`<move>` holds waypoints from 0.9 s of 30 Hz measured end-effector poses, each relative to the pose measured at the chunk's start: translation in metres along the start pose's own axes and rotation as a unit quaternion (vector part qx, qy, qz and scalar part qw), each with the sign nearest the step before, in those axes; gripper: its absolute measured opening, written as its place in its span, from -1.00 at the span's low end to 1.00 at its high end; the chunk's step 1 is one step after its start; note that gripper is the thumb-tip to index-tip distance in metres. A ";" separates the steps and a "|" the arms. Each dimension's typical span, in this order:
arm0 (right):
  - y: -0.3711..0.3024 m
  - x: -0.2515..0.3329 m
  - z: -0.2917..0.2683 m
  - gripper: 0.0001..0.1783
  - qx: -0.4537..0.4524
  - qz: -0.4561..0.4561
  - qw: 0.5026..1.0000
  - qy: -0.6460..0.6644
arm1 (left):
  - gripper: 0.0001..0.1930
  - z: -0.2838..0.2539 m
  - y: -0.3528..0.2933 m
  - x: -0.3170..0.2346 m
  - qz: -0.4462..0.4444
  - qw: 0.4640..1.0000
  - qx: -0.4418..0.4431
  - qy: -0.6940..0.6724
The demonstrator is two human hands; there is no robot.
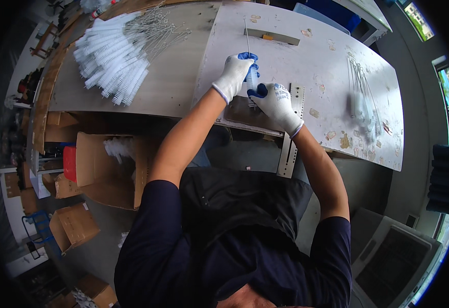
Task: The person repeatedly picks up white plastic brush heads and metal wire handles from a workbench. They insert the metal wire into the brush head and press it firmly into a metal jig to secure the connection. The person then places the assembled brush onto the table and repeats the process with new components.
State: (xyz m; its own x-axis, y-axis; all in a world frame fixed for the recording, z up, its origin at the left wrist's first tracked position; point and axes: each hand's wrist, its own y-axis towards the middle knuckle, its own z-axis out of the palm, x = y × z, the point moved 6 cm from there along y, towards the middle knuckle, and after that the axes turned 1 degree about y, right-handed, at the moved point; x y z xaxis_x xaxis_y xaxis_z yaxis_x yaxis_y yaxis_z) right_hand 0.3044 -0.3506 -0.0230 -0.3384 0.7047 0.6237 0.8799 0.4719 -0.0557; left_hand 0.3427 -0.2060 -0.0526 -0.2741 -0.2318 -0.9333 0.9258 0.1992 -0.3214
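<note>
A white-bristled wire brush point(252, 81) with a thin metal handle is held over the front part of the pale table. My left hand point(235, 75), in a white glove with blue-coated fingers, is closed around it near where the bristles meet the handle. Lower on the bristles, my right hand point(280, 106), gloved alike, has its fingers closed on the same brush. The handle points away from me. Below the hands lies a dark metal plate point(250, 114) at the table's edge, partly covered by them.
A large heap of similar brushes point(114, 56) covers the left tabletop. Several more brushes point(363, 105) lie at the right. A perforated metal bar point(297, 100) juts over the front edge; a metal strip point(278, 37) sits farther back. An open cardboard box point(93, 169) stands below left.
</note>
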 end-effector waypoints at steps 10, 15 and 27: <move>0.002 -0.017 -0.012 -0.54 -0.013 0.015 0.999 0.031 | -0.73 0.025 0.006 0.003 -0.027 0.988 0.081 -0.132; -0.002 -0.025 0.001 -0.57 0.001 0.026 1.000 0.004 | -0.76 0.027 0.014 0.030 -0.068 0.982 0.068 -0.164; -0.034 -0.005 -0.017 -0.24 0.033 -0.357 0.904 -0.233 | -0.72 0.023 0.019 0.036 -0.060 0.983 0.105 -0.139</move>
State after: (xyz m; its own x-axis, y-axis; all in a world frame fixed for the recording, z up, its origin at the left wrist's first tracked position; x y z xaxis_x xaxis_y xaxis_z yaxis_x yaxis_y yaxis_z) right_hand 0.2816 -0.3795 -0.0116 -0.9293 0.3482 0.1233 0.3657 0.9141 0.1752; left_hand 0.3562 -0.2321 -0.0883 -0.3298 -0.4992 -0.8013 0.9324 -0.0394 -0.3592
